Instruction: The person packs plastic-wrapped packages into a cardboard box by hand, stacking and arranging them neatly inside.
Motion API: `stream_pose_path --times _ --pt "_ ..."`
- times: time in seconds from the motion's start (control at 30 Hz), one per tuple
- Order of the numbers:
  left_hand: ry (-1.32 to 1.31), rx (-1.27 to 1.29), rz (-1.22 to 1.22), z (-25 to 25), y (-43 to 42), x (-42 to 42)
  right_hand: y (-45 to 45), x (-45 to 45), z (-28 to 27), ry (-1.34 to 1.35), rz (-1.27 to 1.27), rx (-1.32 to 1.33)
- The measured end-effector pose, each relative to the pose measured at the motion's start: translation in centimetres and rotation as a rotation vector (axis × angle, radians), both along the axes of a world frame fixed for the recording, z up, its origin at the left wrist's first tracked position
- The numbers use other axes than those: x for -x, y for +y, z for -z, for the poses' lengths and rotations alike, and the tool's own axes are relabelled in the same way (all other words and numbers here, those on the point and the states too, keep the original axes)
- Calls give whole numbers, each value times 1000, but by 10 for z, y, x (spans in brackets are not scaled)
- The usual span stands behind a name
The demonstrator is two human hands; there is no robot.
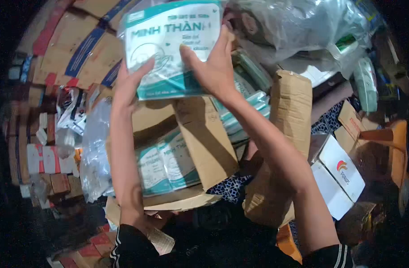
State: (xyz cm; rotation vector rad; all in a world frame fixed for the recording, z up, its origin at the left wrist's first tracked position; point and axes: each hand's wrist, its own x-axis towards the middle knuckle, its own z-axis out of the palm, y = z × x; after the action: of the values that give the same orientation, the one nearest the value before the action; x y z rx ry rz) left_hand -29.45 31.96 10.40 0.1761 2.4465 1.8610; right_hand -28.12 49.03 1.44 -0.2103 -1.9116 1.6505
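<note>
Both hands hold up a flat white-and-teal plastic packet (169, 35) printed "MINH THÀNH", above an opened cardboard box. My left hand (132, 82) grips its lower left edge, thumb across the front. At the right side, my right hand (213, 67) has its thumb on the print and its fingers partly hidden behind. Below, between my forearms, the cardboard box (213, 152) stands with its flaps folded out. Inside it lie matching packets (169, 163). More teal plastic packs (251, 107) lie just right of the box, partly behind my right forearm.
Taped cartons (57, 62) are stacked at the left, near crumpled clear plastic (96, 152). A large clear bag (302, 31) lies at the upper right. A long cardboard piece (294, 96) stands beside my right arm. Farther right are a white box (340, 172) and an orange chair (394, 143).
</note>
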Motion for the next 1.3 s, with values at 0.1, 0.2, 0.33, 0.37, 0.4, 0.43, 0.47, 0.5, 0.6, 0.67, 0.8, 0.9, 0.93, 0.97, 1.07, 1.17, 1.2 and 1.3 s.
stream_pose_path --times 0.1,0.2,0.33,0.37,0.4,0.43,0.47,0.5,0.6,0.67,0.8,0.9,0.93,0.97,1.07,1.17,1.2,1.3 --pt "-12 -63 -165 -4 -56 -19 -25 11 18 -21 -399 272" --pt "-15 180 -234 -4 -102 -53 -49 -10 9 -33 -610 241" --pt "-89 313 -279 30 -173 -89 -88 -38 15 -75 -736 27" --pt "-91 329 -284 40 -190 -98 -91 -51 0 -216 -797 -121" --pt "-49 444 -316 55 -213 -106 -107 -60 6 -195 -828 -129" --pt "-62 458 -310 65 -230 -117 -125 -68 15 -173 -854 -136" --pt "-75 472 -301 75 -243 -131 -133 -75 15 -192 -1000 -221" --pt "-88 486 -290 85 -256 -145 -142 -83 17 -211 -1142 -309" --pt "-262 547 -360 128 -301 -184 -196 -108 91 -267 -1475 -625" --pt "-304 768 -350 149 -322 -201 -211 -129 88 -243 -1764 -853" --pt "-391 1037 -366 127 -280 -237 -237 -158 129 -305 -1945 -703" --pt "-372 1161 -307 150 -282 -253 -241 -156 104 -467 -2013 -886" --pt "-352 1221 -305 154 -278 -256 -252 -155 100 -569 -2025 -1231" --pt "-373 1240 -297 151 -272 -257 -258 -154 105 -551 -2046 -1262" --pt "-417 1284 -277 143 -261 -259 -255 -158 102 -516 -2017 -1285" --pt "-393 1326 -275 138 -262 -260 -237 -162 97 -519 -1851 -1176" --pt "-358 1352 -284 138 -262 -261 -238 -163 108 -519 -1828 -1149" --pt "-301 1383 -293 151 -264 -264 -234 -163 131 -547 -1746 -1102"
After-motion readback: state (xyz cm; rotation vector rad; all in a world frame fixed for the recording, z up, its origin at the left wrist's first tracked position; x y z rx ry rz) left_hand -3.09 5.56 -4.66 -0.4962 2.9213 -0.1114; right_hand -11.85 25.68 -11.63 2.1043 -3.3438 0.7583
